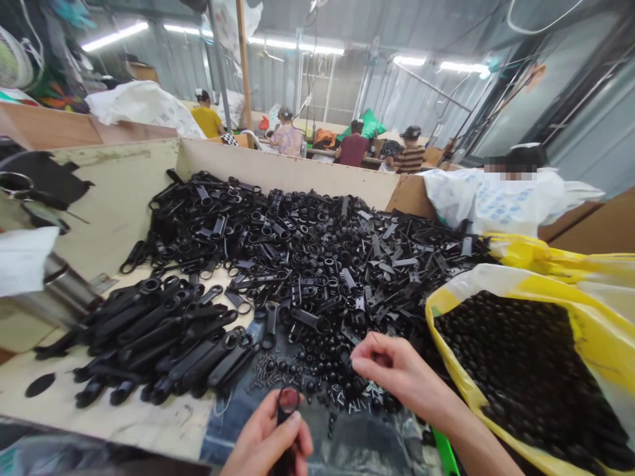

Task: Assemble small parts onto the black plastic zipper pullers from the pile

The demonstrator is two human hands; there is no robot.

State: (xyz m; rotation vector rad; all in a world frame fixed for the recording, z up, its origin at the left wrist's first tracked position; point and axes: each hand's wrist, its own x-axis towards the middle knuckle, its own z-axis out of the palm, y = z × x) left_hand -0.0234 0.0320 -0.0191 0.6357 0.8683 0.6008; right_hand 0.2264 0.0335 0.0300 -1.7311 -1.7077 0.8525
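Head view: black ring-ended part [283,416] between the left fingers [303,437]

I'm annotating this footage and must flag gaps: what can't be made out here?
All head view:
Black ringed part: much of its body, covered by the left hand.
Right hand: whether it holds anything, hidden by its curl.
Yellow bag: right end, cut off by the picture edge.
Screws: head shapes, too small.

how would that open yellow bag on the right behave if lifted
The yellow bag probably feels floppy, given its creased rim, and likely heavy, holding many small black pieces. Tilting could spill them, since its mouth gapes.
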